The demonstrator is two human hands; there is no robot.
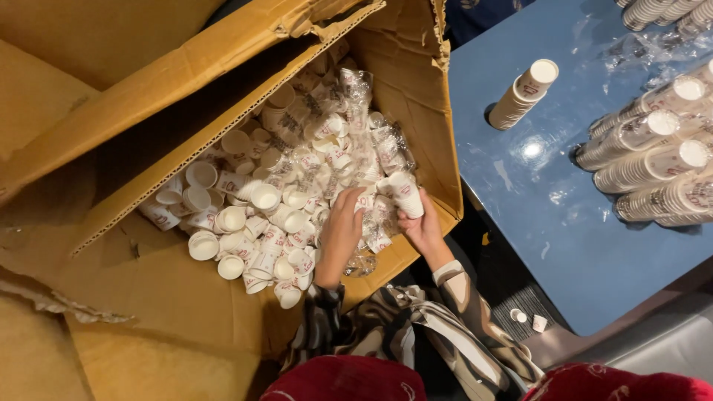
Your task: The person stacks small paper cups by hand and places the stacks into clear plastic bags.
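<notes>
Left hand: your left hand (340, 226) reaches down into the heap of loose paper cups (286, 197), fingers curled among them and the wrappers; you cannot tell whether they grip one cup or only rake through
Right hand: your right hand (420, 223) is clenched round a short stack of white cups (405, 194), held just above the heap at the near edge of the box
Where the cups are: most lie jumbled on their sides and upside down inside the big cardboard box (416, 96), mixed with crumpled clear plastic sleeves (349, 148)
Risk, the stack: I judge the held stack could tilt and shed cups if your grip loosens while the other hand digs
Risk, the wrappers: the slippery plastic may come up with a cup and jam the nesting
Risk, crushing: the thin cups could buckle under your pressing palm
Risk, the floor: two strays (529, 320) already lie on the floor by the table; more could go over the torn box rim
Surface: a glossy blue table (549, 208) to your right carries one leaning stack (523, 93) and several long wrapped rows of cups (653, 160)
Room: dim, the floor is dark, with a lamp glare on the tabletop
</notes>
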